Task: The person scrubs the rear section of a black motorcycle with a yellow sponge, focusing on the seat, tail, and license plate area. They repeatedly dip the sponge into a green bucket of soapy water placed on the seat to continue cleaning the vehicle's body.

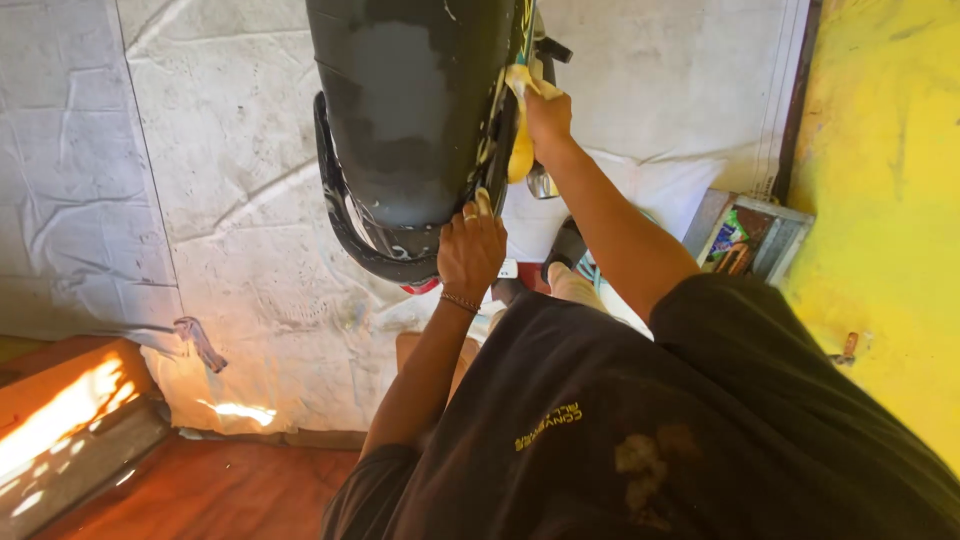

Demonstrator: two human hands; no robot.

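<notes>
Both hands work apart: the right hand [547,113] grips a yellow cloth [521,135] at one o'clock, the left hand [470,250] presses its fingers on the black motorcycle fender [405,110]. Its top is cut off at twelve; the toolbox [752,240] at three is hard to make out.

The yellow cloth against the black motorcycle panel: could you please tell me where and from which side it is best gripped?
Grip the yellow cloth at its bunched upper part, coming from the right, open side, as the right hand does. Its other face lies pressed to the black motorcycle panel, so only that side is free. The left hand rests on the panel's lower edge.
</notes>
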